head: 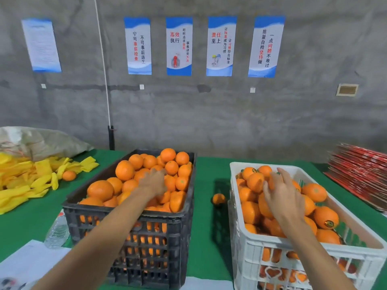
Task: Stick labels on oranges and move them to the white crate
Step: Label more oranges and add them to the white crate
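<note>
Black crate [129,208]: slatted plastic, heaped above rim with unlabelled oranges [125,170]. White crate [247,245]: slatted plastic, right of black crate, well apart, nearly full of oranges; one labelled orange [326,217] near its right wall shows dark round sticker. Loose orange [218,199] lies on green cloth between crates, nearer white crate.

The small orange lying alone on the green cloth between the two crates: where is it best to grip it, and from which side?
Probably from straight above, fingers closing around the widest middle of the orange. It is round and lies free on the cloth, but the black crate and the white crate stand close on either side, so a sideways approach has little room. The right hand is nearer.
</note>
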Motion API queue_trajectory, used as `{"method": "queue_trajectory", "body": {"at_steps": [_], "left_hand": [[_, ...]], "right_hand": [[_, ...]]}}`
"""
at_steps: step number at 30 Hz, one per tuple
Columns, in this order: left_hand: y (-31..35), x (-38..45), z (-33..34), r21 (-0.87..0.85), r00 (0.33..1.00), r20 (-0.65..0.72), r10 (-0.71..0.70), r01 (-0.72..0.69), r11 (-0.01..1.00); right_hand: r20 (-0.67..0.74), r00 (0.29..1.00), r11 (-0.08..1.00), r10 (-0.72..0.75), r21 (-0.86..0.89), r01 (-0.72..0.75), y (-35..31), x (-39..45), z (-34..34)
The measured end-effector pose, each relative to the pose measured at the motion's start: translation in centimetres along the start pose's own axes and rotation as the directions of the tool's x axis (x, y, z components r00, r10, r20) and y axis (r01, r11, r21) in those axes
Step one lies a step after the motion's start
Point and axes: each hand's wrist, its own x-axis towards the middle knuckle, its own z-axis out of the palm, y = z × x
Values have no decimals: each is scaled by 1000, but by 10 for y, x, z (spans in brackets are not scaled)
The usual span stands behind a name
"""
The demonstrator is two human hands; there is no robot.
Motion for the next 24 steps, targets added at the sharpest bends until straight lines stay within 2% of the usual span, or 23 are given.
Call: {"method": "queue_trajectory", "body": {"at_steps": [2,4,7,9,13,15,17,19,22,24], "left_hand": [[-21,13,1,96,994,103,-28,18,995],[-30,26,1,79,980,197,-8,-7,997],[-32,45,8,45,968,251,3,-15,999],[-27,53,15,68,972,234,-25,9,998],[-16,51,11,121,990,128,-60,45,992],[-10,43,-1,74,998,62,-28,23,997],[-1,29,-16,-27,996,-59,70,-72,997],[14,7,-30,-182,961,-214,175,-216,959],[44,-39,-42,-398,879,-403,255,-419,816],[65,-75,-41,-458,827,-487,281,-516,724]], "right_hand": [[-17,999,998,-51,39,51,-9,-4,5],[-37,994,993,-106,43,107,-16,-8,8],[-38,982,980,-185,61,187,-17,-10,9],[-17,978,975,-206,85,207,-12,-12,10],[13,984,974,-179,141,175,-10,-11,10],[4,980,962,-197,193,193,-18,-11,8],[-21,979,922,-201,332,196,-34,-15,8],[-8,973,835,-230,512,202,-60,-20,7],[34,953,723,-301,660,205,-106,-30,-2],[28,965,704,-261,689,170,-128,-41,-8]]}}
